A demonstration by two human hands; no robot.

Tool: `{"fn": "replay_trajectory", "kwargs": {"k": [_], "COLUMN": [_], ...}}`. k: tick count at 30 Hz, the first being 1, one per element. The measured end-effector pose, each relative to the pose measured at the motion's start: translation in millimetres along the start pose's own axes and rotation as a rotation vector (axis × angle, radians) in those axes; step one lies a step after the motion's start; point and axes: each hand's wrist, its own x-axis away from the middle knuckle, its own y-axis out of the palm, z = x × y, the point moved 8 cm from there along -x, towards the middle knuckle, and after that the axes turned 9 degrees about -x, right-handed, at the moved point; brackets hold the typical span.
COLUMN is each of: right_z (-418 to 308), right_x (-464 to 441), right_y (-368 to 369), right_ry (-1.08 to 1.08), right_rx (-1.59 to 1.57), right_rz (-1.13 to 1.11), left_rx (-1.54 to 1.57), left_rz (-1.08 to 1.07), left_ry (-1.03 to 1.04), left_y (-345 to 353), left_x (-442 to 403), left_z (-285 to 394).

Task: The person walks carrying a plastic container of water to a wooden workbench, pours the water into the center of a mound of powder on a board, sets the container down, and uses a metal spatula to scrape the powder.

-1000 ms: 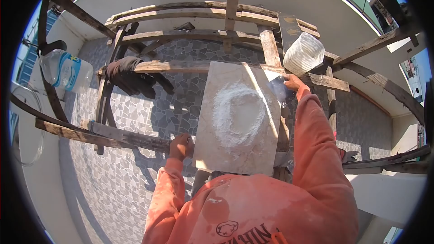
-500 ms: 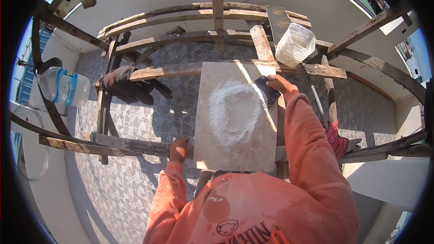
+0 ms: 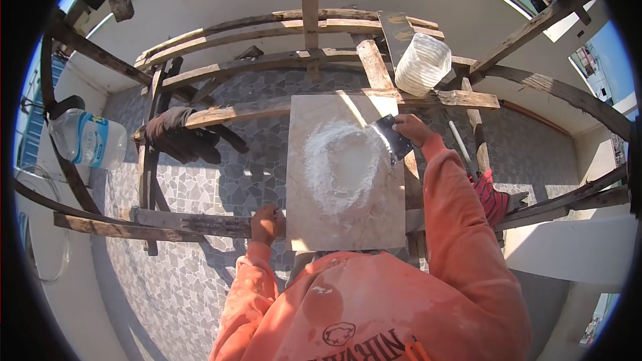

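A tile-like board [image 3: 301, 230] carries a ring of white powder [image 3: 321, 187] around a pale wet-looking pool [image 3: 349, 164]. My right hand [image 3: 413, 129] grips a dark, flat scraper [image 3: 393, 138] at the board's upper right. Its blade reaches the right side of the powder ring. My left hand [image 3: 266, 222] is closed beside the board's left edge, at the end of a wooden plank [image 3: 221, 224]. What its fingers hold, if anything, is hidden.
A cut translucent plastic container [image 3: 422, 65] stands on the beams behind the board. Dark gloves [image 3: 180, 132] hang over a beam at left. A water bottle [image 3: 90, 139] is further left. Red striped cloth [image 3: 491, 197] lies at right. Timber scaffolding [image 3: 309, 3] surrounds me above stone-patterned floor [image 3: 180, 281].
The scraper in my right hand has turned and shifted inward, its blade now over the powder's right edge. My left hand has stayed by the board. The whole view has shifted slightly.
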Motion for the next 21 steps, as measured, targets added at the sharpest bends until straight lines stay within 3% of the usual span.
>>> {"fn": "replay_trajectory", "kwargs": {"k": [8,17,21], "right_z": [23,-34,32], "right_x": [-6,34,20], "right_y": [-3,6,-37], "right_ry": [-0.125,-0.228,-0.171], "right_rx": [0.243,0.499,0.387], "right_rz": [0.148,0.343,0.446], "left_rx": [0.03,0.013,0.046], "left_rz": [0.077,0.043,0.041], "left_ry": [0.062,0.06,0.023], "left_y": [11,7,6], "left_x": [3,1,-1], "left_z": [-12,-5,-5]}}
